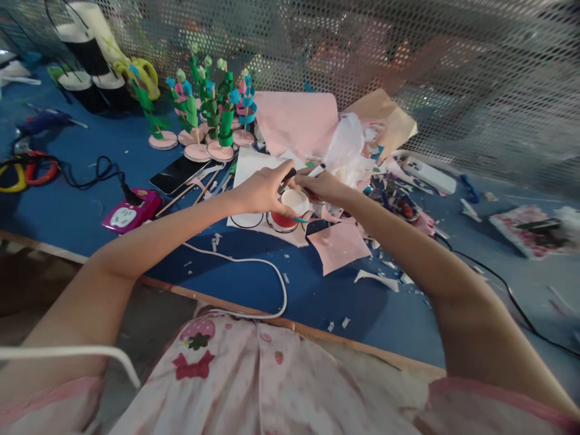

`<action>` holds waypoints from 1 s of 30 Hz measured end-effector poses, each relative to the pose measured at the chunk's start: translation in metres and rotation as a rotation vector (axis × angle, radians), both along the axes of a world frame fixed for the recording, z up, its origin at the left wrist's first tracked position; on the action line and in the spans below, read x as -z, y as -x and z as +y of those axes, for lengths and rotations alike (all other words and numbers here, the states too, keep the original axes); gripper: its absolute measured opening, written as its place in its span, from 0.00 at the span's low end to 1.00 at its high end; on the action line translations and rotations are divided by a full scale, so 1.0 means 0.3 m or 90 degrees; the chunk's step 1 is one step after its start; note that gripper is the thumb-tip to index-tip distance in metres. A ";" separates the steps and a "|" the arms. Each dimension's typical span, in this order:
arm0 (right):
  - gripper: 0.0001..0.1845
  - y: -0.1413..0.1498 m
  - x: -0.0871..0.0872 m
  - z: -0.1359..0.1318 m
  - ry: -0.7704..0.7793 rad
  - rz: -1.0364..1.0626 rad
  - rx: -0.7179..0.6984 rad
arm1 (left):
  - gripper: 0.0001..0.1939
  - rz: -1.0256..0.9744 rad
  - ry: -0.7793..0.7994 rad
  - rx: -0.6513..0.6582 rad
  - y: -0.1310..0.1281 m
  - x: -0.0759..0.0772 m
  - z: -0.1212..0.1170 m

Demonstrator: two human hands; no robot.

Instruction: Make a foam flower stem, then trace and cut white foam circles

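Observation:
My left hand (267,184) is curved around a round red container with a white top (294,200), thumb at the far side and fingers at the near side. The container stands on a white sheet (249,163) that bears black circle outlines. In my right hand (327,187) is a white marker with black ends (317,170), slanting toward my left thumb beside the container. Its tip is hidden. A thin teal strip (299,220) shows by my left fingertips. A piece of pink card (339,244) lies just right of the sheet.
Several green and blue paper plants on pink discs (221,150) stand at the back left, near a dark phone (179,174) and pink power socket (131,211). A white cable (244,260) loops in front. Paper scraps and a white phone (428,173) lie right.

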State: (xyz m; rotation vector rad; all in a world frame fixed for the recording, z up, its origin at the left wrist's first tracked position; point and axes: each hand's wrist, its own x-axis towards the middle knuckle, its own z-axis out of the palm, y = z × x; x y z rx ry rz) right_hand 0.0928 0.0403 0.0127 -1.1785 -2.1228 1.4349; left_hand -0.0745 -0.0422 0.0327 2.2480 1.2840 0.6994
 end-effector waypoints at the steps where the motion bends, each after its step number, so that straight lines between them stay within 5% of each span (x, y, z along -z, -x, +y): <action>1: 0.16 -0.010 0.005 -0.012 -0.005 0.008 0.019 | 0.27 0.001 0.000 -0.003 -0.001 -0.001 0.000; 13: 0.22 -0.103 0.056 -0.157 -0.135 0.082 0.143 | 0.27 -0.033 0.021 -0.002 -0.001 -0.005 -0.004; 30: 0.18 -0.174 0.087 -0.320 -0.434 0.025 -0.009 | 0.26 0.006 -0.027 -0.006 -0.004 -0.003 -0.006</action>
